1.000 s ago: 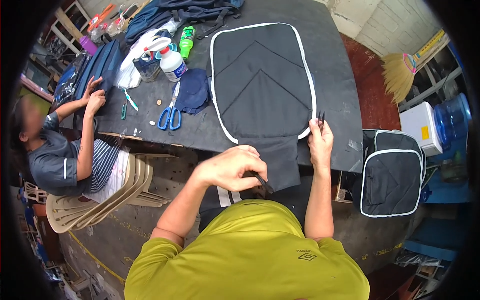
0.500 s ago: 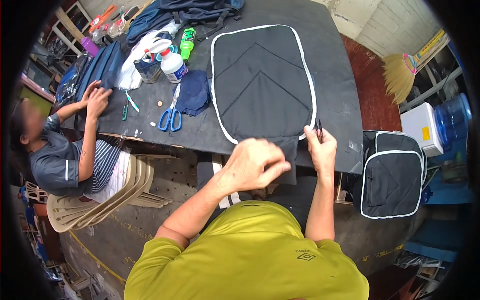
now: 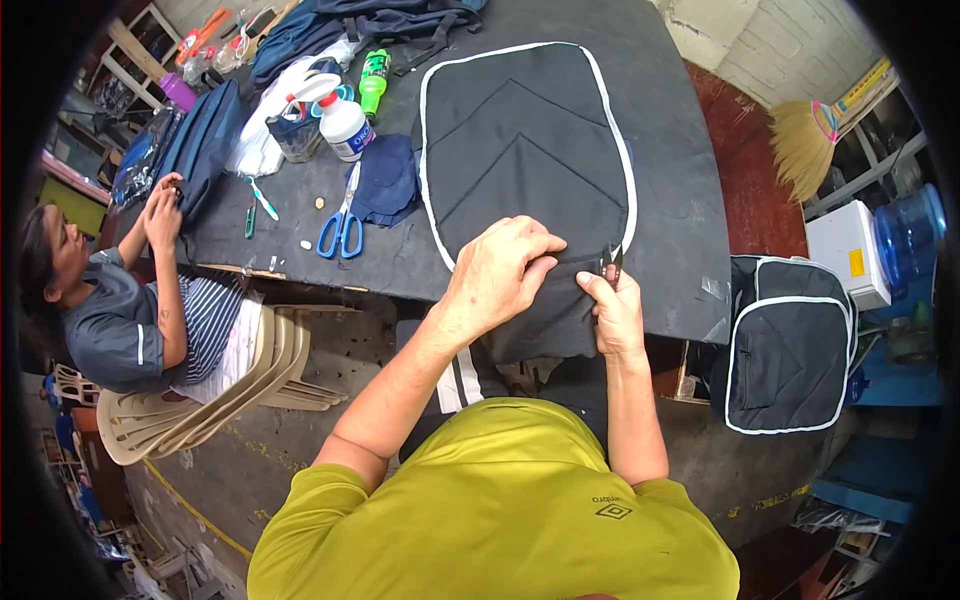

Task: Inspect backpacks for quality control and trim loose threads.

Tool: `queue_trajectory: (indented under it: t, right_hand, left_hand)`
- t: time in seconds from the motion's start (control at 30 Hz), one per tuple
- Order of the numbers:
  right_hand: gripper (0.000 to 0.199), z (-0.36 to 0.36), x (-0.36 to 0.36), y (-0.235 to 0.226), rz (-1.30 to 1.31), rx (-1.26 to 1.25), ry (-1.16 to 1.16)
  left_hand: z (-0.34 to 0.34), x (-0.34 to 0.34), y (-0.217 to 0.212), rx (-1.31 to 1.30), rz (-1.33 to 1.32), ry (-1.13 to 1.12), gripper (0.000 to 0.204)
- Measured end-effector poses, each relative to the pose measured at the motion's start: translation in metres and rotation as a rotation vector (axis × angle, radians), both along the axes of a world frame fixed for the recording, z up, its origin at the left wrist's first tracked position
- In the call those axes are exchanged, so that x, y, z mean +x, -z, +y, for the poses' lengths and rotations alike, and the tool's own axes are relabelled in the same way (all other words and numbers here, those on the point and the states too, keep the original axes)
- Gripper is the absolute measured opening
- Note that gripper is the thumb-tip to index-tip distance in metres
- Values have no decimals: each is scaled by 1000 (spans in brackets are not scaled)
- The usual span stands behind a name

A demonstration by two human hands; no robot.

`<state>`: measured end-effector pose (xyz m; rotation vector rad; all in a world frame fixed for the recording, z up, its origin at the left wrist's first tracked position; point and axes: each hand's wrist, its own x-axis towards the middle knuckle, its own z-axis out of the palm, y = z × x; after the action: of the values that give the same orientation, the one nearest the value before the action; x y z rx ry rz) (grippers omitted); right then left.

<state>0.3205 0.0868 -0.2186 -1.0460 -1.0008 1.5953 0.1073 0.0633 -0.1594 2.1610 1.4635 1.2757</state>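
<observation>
A black fabric panel with white binding and stitched chevron lines lies on the dark table. Its lower end, with a flap of black cloth, hangs over the near edge toward my lap. My left hand rests at the panel's lower edge, thumb and fingertips closed in a pinch; whatever is between them is too small to make out. Just to its right, my right hand grips small black thread snips, blades pointing away from me at the panel's lower right corner.
Blue-handled scissors, a navy cloth piece, a white spray bottle and a green bottle lie or stand to the left. A co-worker sits at the left side. Bound black panels stand at right, below a broom.
My left hand has moved up onto the panel's lower edge and closed into a pinch. My right hand and snips have shifted left and nearer. The co-worker's hands have drawn back.
</observation>
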Motion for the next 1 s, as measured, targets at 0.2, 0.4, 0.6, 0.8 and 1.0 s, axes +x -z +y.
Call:
queue_trajectory:
  t: [0.2,0.4,0.6,0.8,1.0]
  right_hand:
    - [6,-2,-5,-14,36,-56,-6]
    - [5,1,-1,-3,48,20,-14]
    - [6,1,0,8,-101,254,-74]
    - [17,-4,7,-1,-367,342,-48]
    - [31,-20,26,-49,-685,580,55]
  left_hand:
    - [-8,4,-10,28,49,-42,28]
    - [-17,22,-2,227,208,-177,15]
    - [-11,25,13,-80,-166,-172,9]
    - [-6,19,22,-279,-264,-146,16]
    - [-7,18,18,-359,-283,-111,20]
